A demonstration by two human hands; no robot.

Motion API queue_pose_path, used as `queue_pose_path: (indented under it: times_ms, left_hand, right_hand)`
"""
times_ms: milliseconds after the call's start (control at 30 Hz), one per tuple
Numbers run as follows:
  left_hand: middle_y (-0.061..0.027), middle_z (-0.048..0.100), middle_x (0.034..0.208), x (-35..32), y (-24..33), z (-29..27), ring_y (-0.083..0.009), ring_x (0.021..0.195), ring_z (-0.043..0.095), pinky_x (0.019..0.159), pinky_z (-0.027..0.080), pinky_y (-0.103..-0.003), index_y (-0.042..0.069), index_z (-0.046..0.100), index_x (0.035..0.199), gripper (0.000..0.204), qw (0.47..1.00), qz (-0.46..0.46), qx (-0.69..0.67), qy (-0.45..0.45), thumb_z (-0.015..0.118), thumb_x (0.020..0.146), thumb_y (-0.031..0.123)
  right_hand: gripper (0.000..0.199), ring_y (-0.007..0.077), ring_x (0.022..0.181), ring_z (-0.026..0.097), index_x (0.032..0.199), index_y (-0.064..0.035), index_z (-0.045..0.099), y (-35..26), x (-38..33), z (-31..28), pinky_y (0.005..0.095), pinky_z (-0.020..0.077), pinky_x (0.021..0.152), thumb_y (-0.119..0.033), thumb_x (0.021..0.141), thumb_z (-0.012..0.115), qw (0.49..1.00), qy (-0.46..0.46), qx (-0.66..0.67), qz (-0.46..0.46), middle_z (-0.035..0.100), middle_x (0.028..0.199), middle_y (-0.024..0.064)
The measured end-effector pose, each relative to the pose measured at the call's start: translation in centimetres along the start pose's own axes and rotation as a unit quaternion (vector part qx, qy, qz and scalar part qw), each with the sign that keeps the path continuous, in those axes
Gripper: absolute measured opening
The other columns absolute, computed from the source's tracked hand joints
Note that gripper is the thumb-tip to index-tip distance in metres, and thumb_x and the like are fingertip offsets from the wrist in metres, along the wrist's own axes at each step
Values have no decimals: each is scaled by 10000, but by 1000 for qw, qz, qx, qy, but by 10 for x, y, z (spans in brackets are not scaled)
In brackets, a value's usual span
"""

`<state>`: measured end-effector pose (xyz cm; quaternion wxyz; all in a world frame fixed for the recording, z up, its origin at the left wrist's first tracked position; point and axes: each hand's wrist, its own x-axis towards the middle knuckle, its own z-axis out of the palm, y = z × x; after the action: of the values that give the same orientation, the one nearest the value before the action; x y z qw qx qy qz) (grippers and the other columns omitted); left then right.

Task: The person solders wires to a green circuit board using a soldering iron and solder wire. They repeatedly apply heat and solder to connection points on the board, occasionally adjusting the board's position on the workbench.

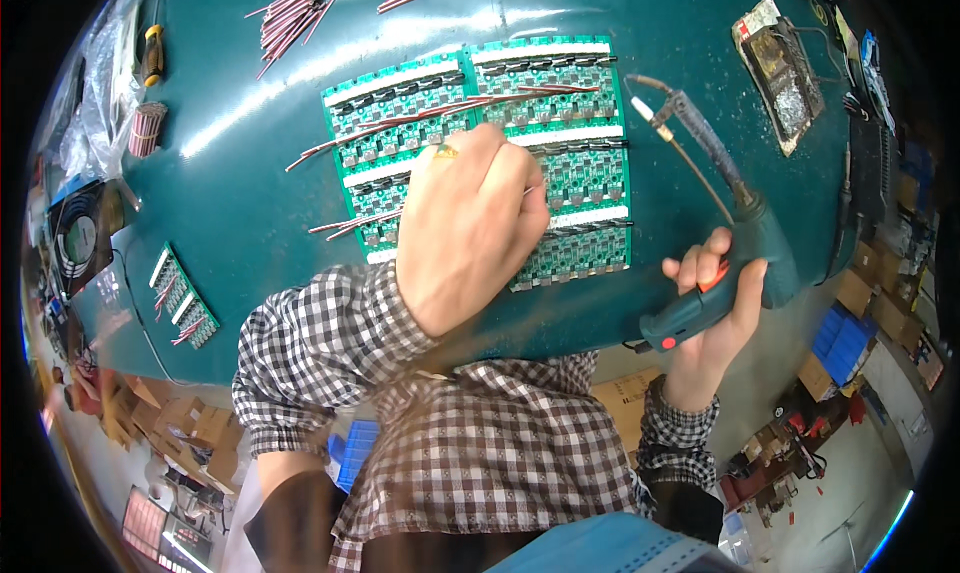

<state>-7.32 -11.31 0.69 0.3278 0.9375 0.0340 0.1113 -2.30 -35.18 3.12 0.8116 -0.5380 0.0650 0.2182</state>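
Two green circuit boards with white strips and rows of small dark parts lie side by side on the table. My left hand is closed over their middle, its fingertips pinched on a thin wire; most of that wire is hidden under the hand. Red-and-white wires lie across the boards' upper part, and more wire ends poke out left of my hand. To the right of the boards, my right hand grips a green soldering gun with an orange trigger. Its bent tip is near the boards' upper right edge.
Loose red-and-white wires lie at the far side. A small circuit board, a wire bundle, a screwdriver and a fan sit at left. A solder-stained tray stands far right. The green table ends before me.
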Motion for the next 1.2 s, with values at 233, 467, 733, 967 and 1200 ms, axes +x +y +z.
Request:
queue_pose_path:
  times_ms: [233, 467, 733, 967, 1200]
  left_hand:
    - [-103, 548, 1221, -27, 12, -27, -300, 1115, 537, 949, 408, -440, 78, 576, 1206, 529, 995, 40, 91, -16, 735, 701, 79]
    - [-146, 294, 1499, -35, -9, -30, -336, 1401, 238, 1117, 158, -535, 94, 347, 1440, 753, 978, -3, 154, -138, 648, 810, 376]
    - [-156, 282, 1502, -41, -6, -35, -329, 1404, 235, 1113, 164, -533, 63, 358, 1421, 672, 980, -22, 149, -132, 591, 859, 350]
    - [-202, 275, 1487, -51, -17, -21, -356, 1364, 306, 1094, 194, -557, 52, 462, 1315, 495, 995, -26, 101, -9, 577, 879, 257]
    - [-71, 607, 1021, -21, 12, -38, -154, 892, 604, 829, 502, -281, -8, 576, 1074, 231, 843, -174, -492, 130, 642, 881, 99]
  right_hand:
    - [476, 184, 771, 594, 1046, -9, 513, 19, 27, 10, 519, 267, 1110, -473, 961, 445, 991, -80, 109, -11, 541, 760, 21]
    - [444, 221, 771, 654, 1025, -5, 540, 50, 20, 29, 503, 175, 1155, -438, 927, 527, 994, -81, 54, -54, 589, 797, 45]
    - [437, 196, 769, 636, 1019, -24, 523, 51, 18, 35, 458, 145, 1175, -452, 933, 509, 994, -94, 51, -17, 586, 827, 29]
    - [408, 194, 750, 615, 1008, -7, 523, 37, 21, 28, 513, 275, 1123, -410, 957, 490, 994, -79, 68, -18, 564, 776, 40]
    - [476, 199, 749, 627, 1060, -3, 486, 9, -6, 22, 401, 568, 720, -460, 929, 522, 994, -96, 53, 17, 585, 800, 53]
